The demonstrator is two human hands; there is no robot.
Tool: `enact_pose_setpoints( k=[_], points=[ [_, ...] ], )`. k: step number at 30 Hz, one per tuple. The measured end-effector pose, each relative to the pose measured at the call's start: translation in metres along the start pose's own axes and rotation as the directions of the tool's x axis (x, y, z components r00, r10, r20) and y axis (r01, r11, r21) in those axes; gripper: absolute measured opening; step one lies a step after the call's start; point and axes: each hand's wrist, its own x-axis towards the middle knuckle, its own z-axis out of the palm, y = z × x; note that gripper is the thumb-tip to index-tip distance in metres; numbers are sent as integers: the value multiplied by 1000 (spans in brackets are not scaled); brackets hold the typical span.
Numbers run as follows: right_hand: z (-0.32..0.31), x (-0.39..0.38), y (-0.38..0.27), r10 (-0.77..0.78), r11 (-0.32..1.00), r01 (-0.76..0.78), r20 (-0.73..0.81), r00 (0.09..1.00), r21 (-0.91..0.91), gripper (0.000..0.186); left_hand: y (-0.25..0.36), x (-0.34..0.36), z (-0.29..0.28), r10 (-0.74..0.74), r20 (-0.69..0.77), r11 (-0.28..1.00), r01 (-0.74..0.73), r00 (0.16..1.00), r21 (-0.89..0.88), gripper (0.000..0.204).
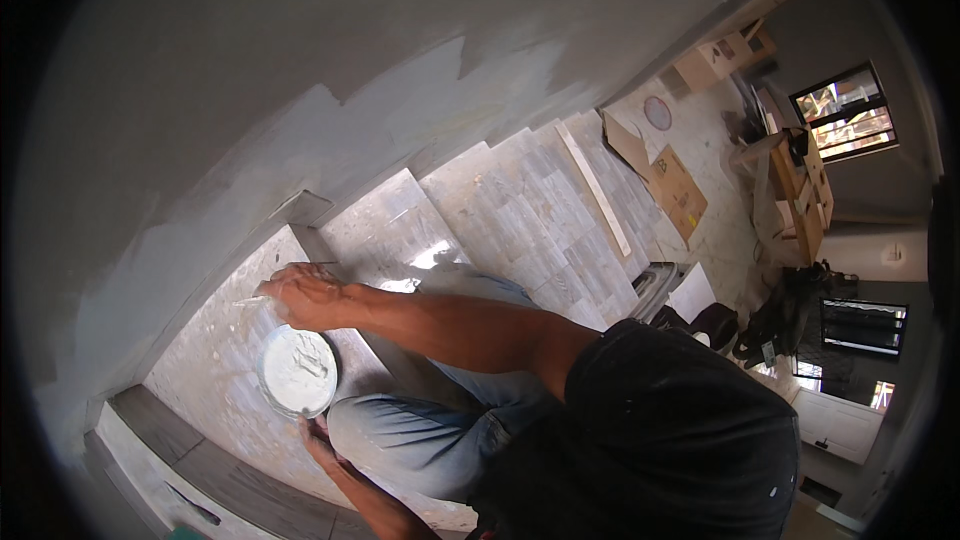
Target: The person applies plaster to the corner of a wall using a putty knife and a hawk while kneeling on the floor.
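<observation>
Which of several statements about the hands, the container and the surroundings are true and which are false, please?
1. The left hand is at the edge of the round container. True.
2. The container is filled with black paste. False: the paste is white.
3. The right hand is gloved. False: it is bare.
4. Lighter and darker grey areas show on the wall. True.
5. The trousers are bright red. False: they are blue jeans.
6. Flattened cardboard lies beyond the steps. True.
</observation>
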Motion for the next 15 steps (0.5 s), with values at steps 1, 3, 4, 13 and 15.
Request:
enact_pose_setpoints(
  k=[1,3,4,13,15],
  points=[
    [-2,1,0,17,1000,-18,45,999,6,39,2,-2,1,-7,10,1000,7,1000,-14,49],
    [-6,5,0,43,999,-46,143,989,19,39,2,4,-11,53,-24,999,-53,998,10,50],
    [-3,8,-3,43,999,-45,124,991,14,40,2,13,-26,127,-68,991,-124,990,52,50],
    [-2,4,-13,16,999,-10,146,989,-42,39,49,-3,39,379,-214,925,-359,900,127,29],
    [2,0,-11,15,999,-9,194,981,-31,39,60,-7,48,380,-152,921,-359,912,153,36]
  ],
)
